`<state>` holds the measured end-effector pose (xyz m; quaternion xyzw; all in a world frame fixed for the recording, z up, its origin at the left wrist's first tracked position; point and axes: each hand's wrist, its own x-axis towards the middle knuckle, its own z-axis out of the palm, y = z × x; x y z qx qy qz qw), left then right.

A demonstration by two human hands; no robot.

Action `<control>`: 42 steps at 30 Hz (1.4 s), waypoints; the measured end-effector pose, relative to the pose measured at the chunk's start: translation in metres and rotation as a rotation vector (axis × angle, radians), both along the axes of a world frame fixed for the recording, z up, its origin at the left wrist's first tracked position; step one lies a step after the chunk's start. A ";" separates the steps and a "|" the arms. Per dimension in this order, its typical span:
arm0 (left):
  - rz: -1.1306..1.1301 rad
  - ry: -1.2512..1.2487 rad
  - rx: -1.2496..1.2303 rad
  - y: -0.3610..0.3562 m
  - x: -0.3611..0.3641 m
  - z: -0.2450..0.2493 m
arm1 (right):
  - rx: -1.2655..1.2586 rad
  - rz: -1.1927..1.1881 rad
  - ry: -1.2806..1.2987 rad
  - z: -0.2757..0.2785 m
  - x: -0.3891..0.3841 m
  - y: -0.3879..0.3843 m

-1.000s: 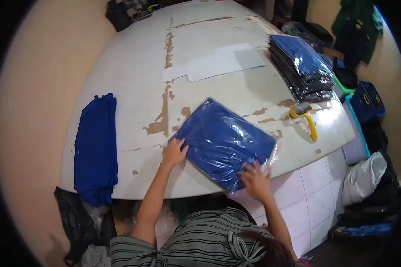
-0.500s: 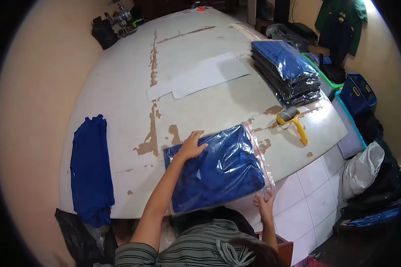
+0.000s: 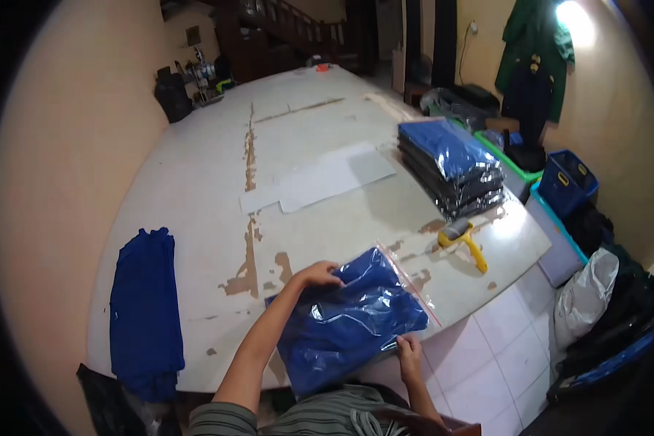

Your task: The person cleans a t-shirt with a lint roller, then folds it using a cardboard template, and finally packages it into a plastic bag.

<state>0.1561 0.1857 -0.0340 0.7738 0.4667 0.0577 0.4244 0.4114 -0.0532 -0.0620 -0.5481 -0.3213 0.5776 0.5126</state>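
Note:
A clear plastic bag (image 3: 356, 312) with folded blue cloth inside lies at the table's near edge, its red-striped opening facing right. Its surface is buckled, and the near left corner hangs over the edge toward my body. My left hand (image 3: 320, 275) grips the far side of the bag, fingers curled at its edge. On the near right side, my right hand (image 3: 408, 347) pinches the bag's edge between thumb and fingers. To the left lies a folded blue garment (image 3: 145, 312), apart from both hands.
A stack of bagged garments (image 3: 450, 160) stands at the table's right, with a yellow-handled roller (image 3: 463, 243) in front. White paper sheets (image 3: 334, 182) lie mid-table. Plastic bins (image 3: 559, 236) and a white sack (image 3: 587, 298) stand on the floor at right.
The bag has shifted toward my body and buckled. My left hand has curled onto its far edge; my right hand has closed on the near right edge. The view has tilted up.

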 end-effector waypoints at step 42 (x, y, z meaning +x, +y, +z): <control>1.153 -0.837 -0.471 -0.194 -0.135 0.007 | -0.225 0.698 -0.317 0.044 -0.075 0.164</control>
